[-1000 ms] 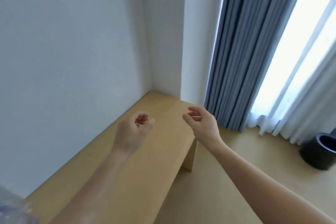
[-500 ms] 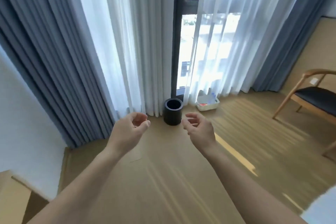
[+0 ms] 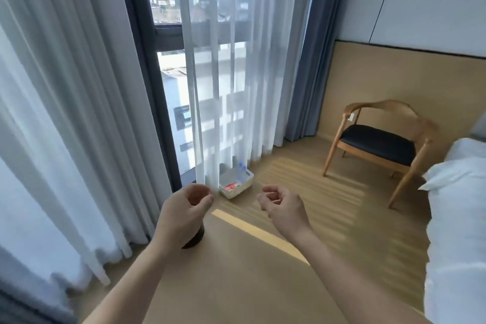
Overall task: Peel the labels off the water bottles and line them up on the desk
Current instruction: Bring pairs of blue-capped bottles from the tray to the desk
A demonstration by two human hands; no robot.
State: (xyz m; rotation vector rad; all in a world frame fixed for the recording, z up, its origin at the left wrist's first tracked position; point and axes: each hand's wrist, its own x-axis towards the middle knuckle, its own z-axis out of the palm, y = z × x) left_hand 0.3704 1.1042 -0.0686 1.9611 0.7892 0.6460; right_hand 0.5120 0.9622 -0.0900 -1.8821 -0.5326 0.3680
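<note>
Both hands hang out in front with nothing in them: the left hand (image 3: 184, 214) has a loose, empty grip with thumb close to forefinger, and the right hand (image 3: 285, 208) is just as slack and empty. The water bottles (image 3: 241, 166), blue-capped as far as can be told at this size, lie in a white basket (image 3: 236, 192) on the floor (image 3: 263, 284) at the hem of the sheer curtain (image 3: 223, 73), ahead of the hands and well apart from them. The desk is not in view, so the bottles would have to be carried to it, and several smooth round bottles taken at once could slip and roll away. The likeliest snag is the curtain hem, which hangs at the basket's back rim and could be caught in a reach or dragged along if the basket is lifted. A black bin (image 3: 196, 239) stands on the floor, mostly hidden behind the left hand, and looks easy to kick on the way forward. There is open room in the middle, with bare floor running up to the basket; the bed (image 3: 460, 231) closes the right side, the chair (image 3: 378, 139) sits beyond it by the wall, and curtains close off the left
</note>
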